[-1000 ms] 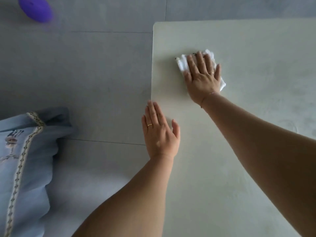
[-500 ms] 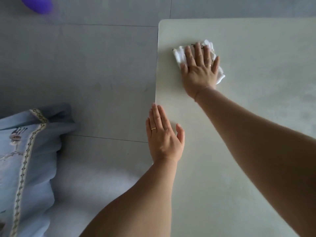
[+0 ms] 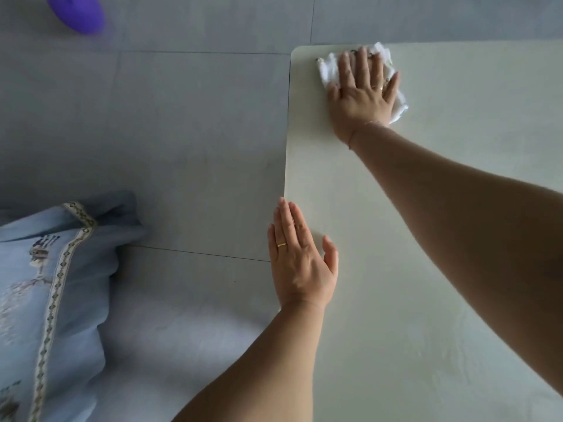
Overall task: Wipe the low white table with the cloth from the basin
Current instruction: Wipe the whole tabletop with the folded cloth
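The low white table (image 3: 426, 269) fills the right half of the view, its rounded far-left corner at the top. A crumpled white cloth (image 3: 329, 70) lies near that corner, against the far edge. My right hand (image 3: 362, 92) presses flat on the cloth with straight, spread fingers; cloth shows on both sides of the hand. My left hand (image 3: 300, 257) rests flat on the table's left edge, nearer to me, fingers straight and together, holding nothing. The basin is not in view.
Grey floor tiles (image 3: 167, 132) lie left of the table. A light blue cushion (image 3: 45, 300) with patterned trim sits at the lower left on a pale mat. A purple rounded object (image 3: 79, 13) lies on the floor at the top left.
My right hand has pushed the cloth away from me, from mid-table up to the far edge by the corner. My left hand has stayed on the left edge.
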